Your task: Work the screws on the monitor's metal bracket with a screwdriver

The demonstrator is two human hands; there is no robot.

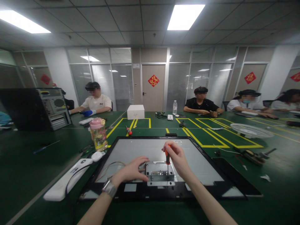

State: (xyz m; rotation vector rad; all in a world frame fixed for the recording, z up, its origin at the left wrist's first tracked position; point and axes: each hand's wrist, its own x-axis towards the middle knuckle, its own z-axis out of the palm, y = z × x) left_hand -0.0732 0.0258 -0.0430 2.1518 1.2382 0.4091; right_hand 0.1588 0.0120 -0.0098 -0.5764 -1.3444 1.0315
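A flat display panel (131, 148) with a black frame lies back side up on the green table before me. Near its close edge sits a metal bracket (161, 178) with a hinge-like mechanism. My left hand (131, 169) grips the bracket's left end, thumb and fingers on either side of it. An orange and black screwdriver (167, 159) stands upright in my right hand (177, 158), pinched at the handle, its shaft pointing down at the bracket's right part. The exact contact of its tip is too small to make out. Thin cables (110, 165) run beside my left hand.
Left of the panel are a white power strip (67, 179), a pink-lidded bottle (98, 134) and an open computer case (50, 107). A black flat panel (236, 175) and a small device (253, 156) lie right. Beyond stands a white box (136, 112); several people sit across the table.
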